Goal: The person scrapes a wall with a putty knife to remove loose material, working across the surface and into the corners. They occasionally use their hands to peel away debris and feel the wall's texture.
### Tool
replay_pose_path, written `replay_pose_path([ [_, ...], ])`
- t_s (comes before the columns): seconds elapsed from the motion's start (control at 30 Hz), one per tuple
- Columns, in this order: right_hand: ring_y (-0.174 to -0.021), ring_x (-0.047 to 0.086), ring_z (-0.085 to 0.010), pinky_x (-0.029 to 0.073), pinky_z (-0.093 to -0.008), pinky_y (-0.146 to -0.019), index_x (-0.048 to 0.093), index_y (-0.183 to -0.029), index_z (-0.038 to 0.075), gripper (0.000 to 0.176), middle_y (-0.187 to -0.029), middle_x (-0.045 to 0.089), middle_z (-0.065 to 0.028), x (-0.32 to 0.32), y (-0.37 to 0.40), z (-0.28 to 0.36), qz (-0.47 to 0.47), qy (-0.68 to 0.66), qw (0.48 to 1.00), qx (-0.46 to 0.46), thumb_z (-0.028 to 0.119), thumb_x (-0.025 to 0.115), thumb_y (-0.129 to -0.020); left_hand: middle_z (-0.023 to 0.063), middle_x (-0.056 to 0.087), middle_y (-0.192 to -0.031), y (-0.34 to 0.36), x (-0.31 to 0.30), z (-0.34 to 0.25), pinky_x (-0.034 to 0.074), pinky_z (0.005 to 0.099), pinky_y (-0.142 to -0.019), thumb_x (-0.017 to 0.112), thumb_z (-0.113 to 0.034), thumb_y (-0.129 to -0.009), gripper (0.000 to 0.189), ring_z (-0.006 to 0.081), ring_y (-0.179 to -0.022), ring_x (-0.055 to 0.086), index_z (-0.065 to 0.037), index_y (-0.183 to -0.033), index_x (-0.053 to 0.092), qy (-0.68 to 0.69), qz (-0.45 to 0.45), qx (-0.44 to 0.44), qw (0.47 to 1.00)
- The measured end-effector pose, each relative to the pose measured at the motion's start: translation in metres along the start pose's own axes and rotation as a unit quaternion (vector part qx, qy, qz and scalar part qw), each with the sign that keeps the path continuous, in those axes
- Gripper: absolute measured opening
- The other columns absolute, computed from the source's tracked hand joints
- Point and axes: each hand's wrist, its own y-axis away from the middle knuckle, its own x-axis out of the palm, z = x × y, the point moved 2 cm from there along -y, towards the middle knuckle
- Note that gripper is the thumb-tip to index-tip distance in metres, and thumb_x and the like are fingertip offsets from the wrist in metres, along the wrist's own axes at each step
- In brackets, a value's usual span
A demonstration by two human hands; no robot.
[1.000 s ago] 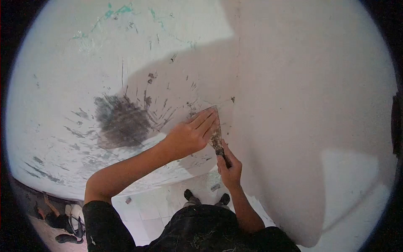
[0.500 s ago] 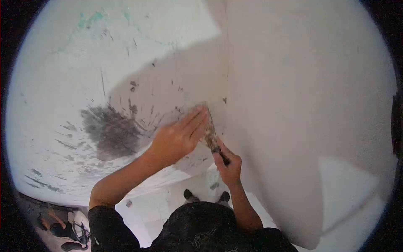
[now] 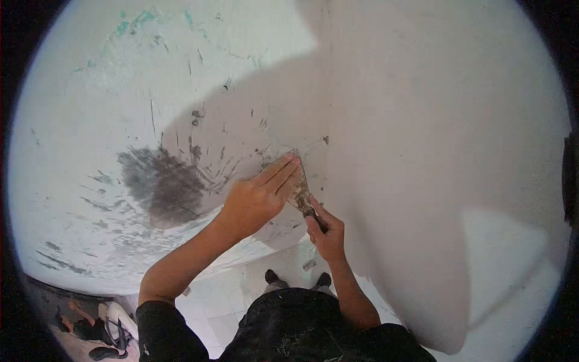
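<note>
Scuffed wall (image 3: 241, 102), with our scraper (image 3: 300, 194) mid-frame, slightly lower against it than a moment ago.
Our right hand (image 3: 329, 236) grips its handle (image 3: 310, 213), our left hand (image 3: 253, 202) lies flat along it: short strokes, we judge.

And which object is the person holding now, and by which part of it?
A scraper: the right hand grips it by its dark handle, and the left hand lies against its blade.
</note>
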Motion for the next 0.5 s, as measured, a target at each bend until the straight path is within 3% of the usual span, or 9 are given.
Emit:
replay_pose_path([
  [0.17, -0.057, 0.041, -0.0032, 0.037, -0.0199, -0.05, 0.055, -0.133, 0.01, 0.043, -0.072, 0.056, 0.0044, -0.002, 0.005, -0.012, -0.007, 0.021, 0.999, 0.029, 0.017, 0.065, -0.092, 0.0057, 0.052, -0.138, 0.006, 0.007, -0.004, 0.057, 0.0269, -0.065, 0.06, 0.0, -0.073, 0.05, 0.0182, -0.124, 0.053, -0.006, -0.122, 0.059, 0.029, 0.033, -0.029, 0.999],
  [0.27, -0.058, 0.041, -0.0034, 0.039, -0.0205, -0.052, 0.055, -0.133, 0.009, 0.045, -0.074, 0.058, 0.0036, -0.004, -0.008, 0.001, -0.021, 0.052, 0.997, -0.046, 0.017, 0.065, -0.091, 0.0047, 0.052, -0.138, -0.003, -0.008, 0.001, 0.058, 0.0278, -0.066, 0.059, -0.001, -0.073, 0.05, 0.0179, -0.123, 0.054, -0.007, -0.122, 0.059, 0.01, -0.004, -0.035, 0.999],
  [0.4, -0.06, 0.045, -0.0045, 0.043, -0.0218, -0.056, 0.055, -0.133, 0.009, 0.045, -0.077, 0.062, 0.002, -0.007, 0.002, -0.01, 0.006, 0.056, 0.998, 0.018, 0.015, 0.065, -0.089, 0.0043, 0.053, -0.137, -0.002, -0.007, -0.004, 0.058, 0.0288, -0.067, 0.059, -0.001, -0.074, 0.05, 0.0172, -0.123, 0.054, -0.008, -0.124, 0.059, 0.015, -0.005, -0.051, 0.999],
  [0.5, -0.058, 0.043, -0.0041, 0.04, -0.0209, -0.052, 0.056, -0.133, 0.011, 0.045, -0.073, 0.058, 0.0033, -0.009, -0.002, 0.002, 0.001, 0.033, 0.999, -0.016, 0.017, 0.066, -0.09, 0.0039, 0.054, -0.137, 0.002, -0.005, -0.005, 0.058, 0.0283, -0.071, 0.059, -0.001, -0.074, 0.053, 0.0168, -0.12, 0.056, -0.008, -0.126, 0.058, 0.013, 0.008, -0.043, 0.999],
])
